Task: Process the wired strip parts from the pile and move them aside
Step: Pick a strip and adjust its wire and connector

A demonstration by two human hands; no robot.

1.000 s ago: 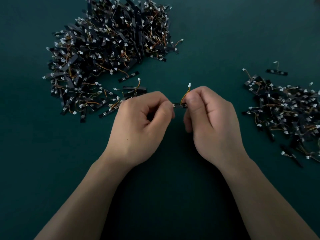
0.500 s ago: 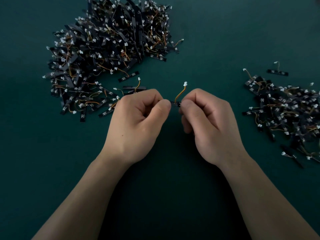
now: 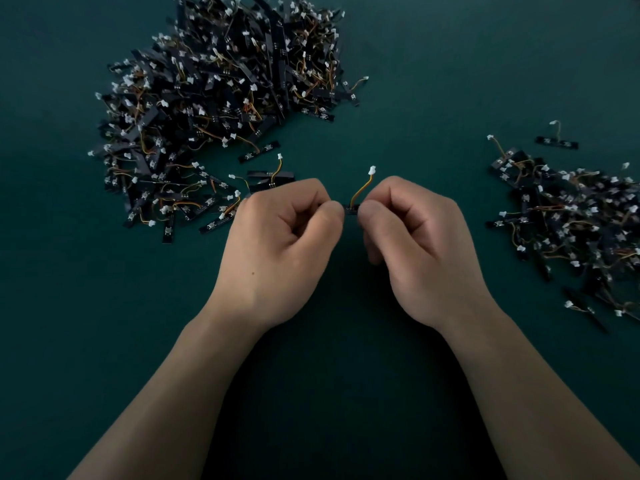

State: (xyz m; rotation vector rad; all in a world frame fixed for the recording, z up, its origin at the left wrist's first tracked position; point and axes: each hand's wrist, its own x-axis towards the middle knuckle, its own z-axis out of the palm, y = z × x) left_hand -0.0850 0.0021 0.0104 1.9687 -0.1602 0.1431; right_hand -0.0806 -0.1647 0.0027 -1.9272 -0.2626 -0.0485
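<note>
My left hand (image 3: 277, 251) and my right hand (image 3: 422, 247) each pinch one end of a small black wired strip (image 3: 350, 210) at the centre of the table. Only a short bit of the strip shows between my thumbs. Its orange-yellow wire (image 3: 360, 192) curls up to a white connector (image 3: 372, 170). A large pile of the same strips (image 3: 214, 98) lies at the upper left, just beyond my left hand. A smaller pile of strips (image 3: 575, 223) lies at the right.
The surface is a dark green mat (image 3: 433, 64). A few loose strips (image 3: 259, 152) lie between the big pile and my left hand. One single strip (image 3: 557, 143) sits apart above the right pile.
My hands have come closer together, so less of the strip shows between them. The wire and its white connector have shifted slightly left.
</note>
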